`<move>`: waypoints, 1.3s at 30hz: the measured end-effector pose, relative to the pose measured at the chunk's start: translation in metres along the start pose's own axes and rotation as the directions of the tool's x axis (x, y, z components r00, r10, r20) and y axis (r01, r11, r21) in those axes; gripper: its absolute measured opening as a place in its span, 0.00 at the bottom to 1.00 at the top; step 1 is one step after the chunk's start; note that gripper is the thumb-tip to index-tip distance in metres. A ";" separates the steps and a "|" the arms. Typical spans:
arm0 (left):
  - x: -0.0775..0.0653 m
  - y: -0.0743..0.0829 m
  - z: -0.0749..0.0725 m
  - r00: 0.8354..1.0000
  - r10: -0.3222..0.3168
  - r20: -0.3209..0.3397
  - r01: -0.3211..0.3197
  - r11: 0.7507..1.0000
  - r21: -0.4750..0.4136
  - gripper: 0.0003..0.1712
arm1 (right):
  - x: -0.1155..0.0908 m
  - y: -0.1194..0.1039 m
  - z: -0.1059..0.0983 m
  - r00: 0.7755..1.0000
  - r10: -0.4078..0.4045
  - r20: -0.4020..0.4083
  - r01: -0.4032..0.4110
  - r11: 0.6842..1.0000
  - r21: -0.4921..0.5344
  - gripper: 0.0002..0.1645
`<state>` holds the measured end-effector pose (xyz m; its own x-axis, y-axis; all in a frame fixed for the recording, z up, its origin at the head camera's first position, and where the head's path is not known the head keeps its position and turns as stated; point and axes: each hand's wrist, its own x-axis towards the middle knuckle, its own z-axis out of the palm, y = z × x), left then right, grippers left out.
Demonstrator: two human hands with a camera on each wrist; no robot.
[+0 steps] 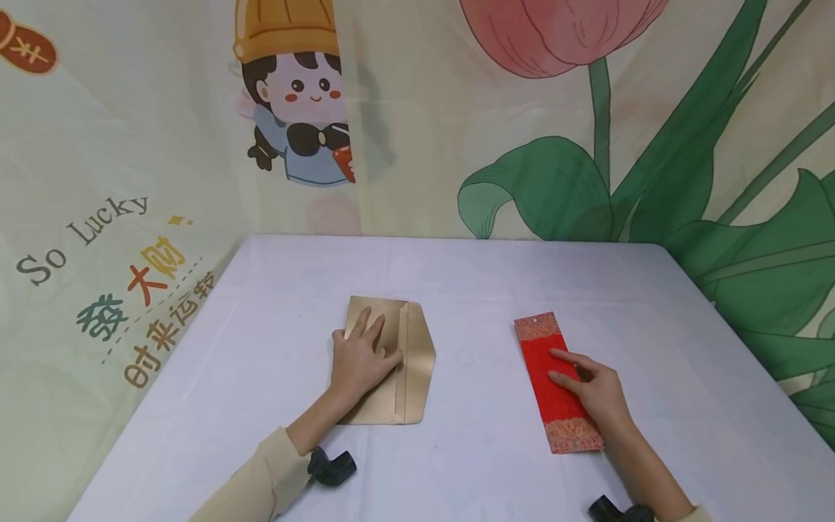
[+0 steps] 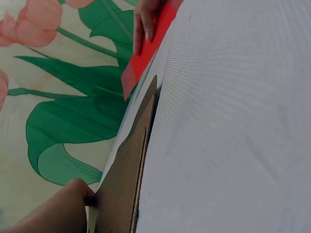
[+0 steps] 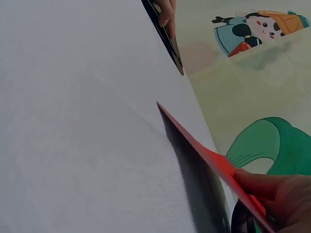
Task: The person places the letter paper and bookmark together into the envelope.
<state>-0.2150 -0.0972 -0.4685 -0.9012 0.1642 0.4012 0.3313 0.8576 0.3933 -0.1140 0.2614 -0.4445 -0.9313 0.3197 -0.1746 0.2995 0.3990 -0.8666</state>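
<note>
i have the gold envelope (image 1: 383, 397) lying on the white counter (image 1: 470, 464), left of the middle, its pointed flap (image 1: 420, 362) folded out to the right. the left hand (image 1: 359, 362) is spread over its face, fingers mostly straight and pressing rather than clutching, the thumb reaching the crease beside the flap. i can't make out whether anything sits inside the envelope.

well apart to the right is the red card (image 1: 557, 406), long and narrow, speckled at both ends, set at a slant with its top leaning left. the right hand (image 1: 596, 388) grips it at its right edge, thumb and a finger showing on the red face; the other fingers i can't see. from the right wrist, i get a dark shadow along the card's underside.

for room, i read a wide white gap between envelope and card, a strip of counter beyond both up to the far edge, and more toward each side edge. the patterned backdrop (image 1: 417, 109) rises just behind the far edge. a black wrist mount (image 1: 333, 467) juts out by the left sleeve (image 1: 261, 475).
</note>
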 end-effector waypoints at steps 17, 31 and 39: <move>0.000 0.002 0.005 1.000 0.002 0.011 -0.002 1.000 -0.019 0.37 | 0.008 -0.083 0.124 0.911 -0.198 0.362 0.131 0.971 0.201 0.33; 0.002 -0.002 0.004 0.999 0.030 -0.013 -0.029 1.000 0.009 0.38 | 0.004 -0.082 0.156 0.908 -0.313 0.278 0.316 0.948 0.036 0.32; 0.003 -0.005 0.005 0.999 0.030 -0.016 -0.030 0.999 0.015 0.38 | 0.007 -0.086 0.167 0.843 -0.449 0.296 0.505 0.850 -0.148 0.34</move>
<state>-0.2206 -0.0982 -0.4733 -0.8862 0.1821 0.4260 0.3540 0.8595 0.3688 -0.1811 0.0862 -0.4493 -0.9810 -0.1637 0.1041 -0.1851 0.6283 -0.7556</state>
